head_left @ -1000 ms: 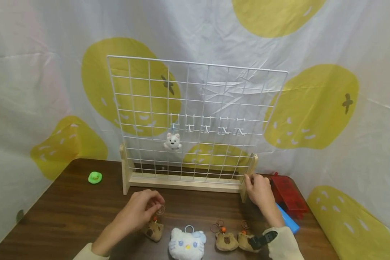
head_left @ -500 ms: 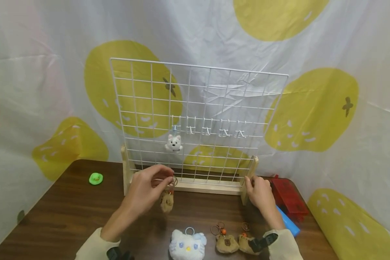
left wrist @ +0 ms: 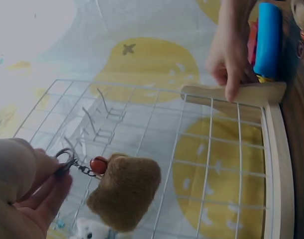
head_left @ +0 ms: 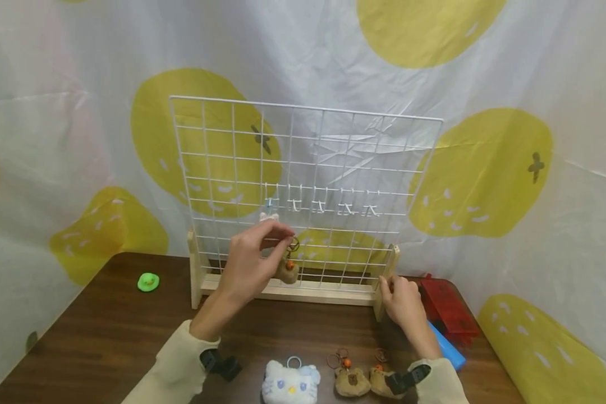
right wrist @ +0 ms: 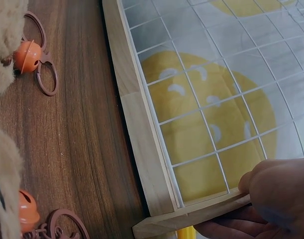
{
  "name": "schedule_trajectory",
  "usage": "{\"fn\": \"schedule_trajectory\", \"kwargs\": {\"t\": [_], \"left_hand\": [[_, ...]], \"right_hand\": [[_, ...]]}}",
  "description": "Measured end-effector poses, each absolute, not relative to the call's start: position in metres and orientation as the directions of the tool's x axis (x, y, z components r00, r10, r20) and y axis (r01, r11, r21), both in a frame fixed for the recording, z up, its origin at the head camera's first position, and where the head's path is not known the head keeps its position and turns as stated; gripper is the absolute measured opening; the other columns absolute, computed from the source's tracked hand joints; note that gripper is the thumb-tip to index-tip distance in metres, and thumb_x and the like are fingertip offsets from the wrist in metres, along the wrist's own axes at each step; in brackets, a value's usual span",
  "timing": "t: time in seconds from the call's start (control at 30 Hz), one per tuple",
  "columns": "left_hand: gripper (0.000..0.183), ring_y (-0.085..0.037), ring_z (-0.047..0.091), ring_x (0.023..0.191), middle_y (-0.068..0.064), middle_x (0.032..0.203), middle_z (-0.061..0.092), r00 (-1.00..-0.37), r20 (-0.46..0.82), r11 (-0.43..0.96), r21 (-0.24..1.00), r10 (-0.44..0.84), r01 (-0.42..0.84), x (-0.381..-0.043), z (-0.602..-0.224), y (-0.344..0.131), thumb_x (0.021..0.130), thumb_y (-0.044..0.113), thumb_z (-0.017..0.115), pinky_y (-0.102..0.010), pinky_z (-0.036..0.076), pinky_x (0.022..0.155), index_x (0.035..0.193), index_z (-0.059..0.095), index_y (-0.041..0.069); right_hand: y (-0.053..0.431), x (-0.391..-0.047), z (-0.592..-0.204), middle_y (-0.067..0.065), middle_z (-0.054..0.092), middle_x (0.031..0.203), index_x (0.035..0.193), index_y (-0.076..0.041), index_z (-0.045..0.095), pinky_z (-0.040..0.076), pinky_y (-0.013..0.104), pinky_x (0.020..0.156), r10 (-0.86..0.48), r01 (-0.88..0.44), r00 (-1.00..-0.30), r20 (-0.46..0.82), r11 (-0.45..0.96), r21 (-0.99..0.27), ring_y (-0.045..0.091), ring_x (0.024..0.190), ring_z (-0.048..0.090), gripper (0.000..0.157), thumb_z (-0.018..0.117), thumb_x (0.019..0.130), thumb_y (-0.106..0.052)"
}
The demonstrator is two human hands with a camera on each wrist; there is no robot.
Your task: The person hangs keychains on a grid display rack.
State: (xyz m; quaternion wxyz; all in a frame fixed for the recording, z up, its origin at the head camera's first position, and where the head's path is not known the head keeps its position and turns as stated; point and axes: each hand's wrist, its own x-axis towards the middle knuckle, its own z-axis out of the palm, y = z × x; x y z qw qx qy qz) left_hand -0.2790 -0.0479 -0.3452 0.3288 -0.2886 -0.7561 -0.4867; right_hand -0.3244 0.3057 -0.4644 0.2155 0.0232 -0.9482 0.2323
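My left hand [head_left: 252,261] pinches the metal ring [left wrist: 66,158] of a brown plush keychain [left wrist: 127,191], which hangs with an orange bell [left wrist: 98,165] in front of the white wire grid rack [head_left: 303,106]. Thumb and fingertips meet at the ring. On the rack's right wooden upright [head_left: 394,261], my right hand [head_left: 404,303] keeps its grip, thumb on one side and fingers on the other in the right wrist view. Several white hooks [head_left: 346,209] sit in a row on the grid. A white dog plush [head_left: 269,216] hangs from the leftmost, mostly hidden by my left hand.
A white cat plush [head_left: 291,384] and two more brown plush keychains [head_left: 352,382] lie at the table's front. A green duck toy [head_left: 148,282] is at left. Right of the rack are a red plastic box [head_left: 449,308] and a blue object [head_left: 446,345].
My left hand has lifted the brown plush keychain off the table, up and to the right toward the hooks. The right hand stays on the upright.
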Motion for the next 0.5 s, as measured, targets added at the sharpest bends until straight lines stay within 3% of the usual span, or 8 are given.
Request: {"fn": "schedule_trajectory", "kwargs": {"t": [0.27, 0.5], "left_hand": [[0.005, -0.023, 0.081, 0.099, -0.012, 0.102, 0.08, -0.531, 0.847, 0.346, 0.505, -0.021, 0.791, -0.291, -0.33, -0.026, 0.098, -0.001, 0.076, -0.023, 0.065, 0.09, 0.103, 0.076, 0.001], [0.007, -0.022, 0.08, 0.1, -0.013, 0.102, 0.079, -0.522, 0.849, 0.368, 0.512, -0.083, 0.776, -0.298, -0.326, -0.02, 0.1, -0.004, 0.071, -0.022, 0.064, 0.09, 0.1, 0.075, 0.001]], "right_hand": [[0.306, -0.325, -0.466, 0.014, 0.067, 0.064, 0.071, -0.005, 0.065, 0.057, 0.059, 0.064, 0.048, -0.165, -0.892, 0.45, 0.892, -0.421, 0.039, 0.065, 0.069, 0.038, 0.066, 0.106, -0.02], [0.307, -0.325, -0.466, 0.013, 0.066, 0.063, 0.07, -0.005, 0.065, 0.057, 0.058, 0.063, 0.048, -0.168, -0.891, 0.452, 0.89, -0.425, 0.038, 0.064, 0.069, 0.039, 0.066, 0.106, -0.021]]}}
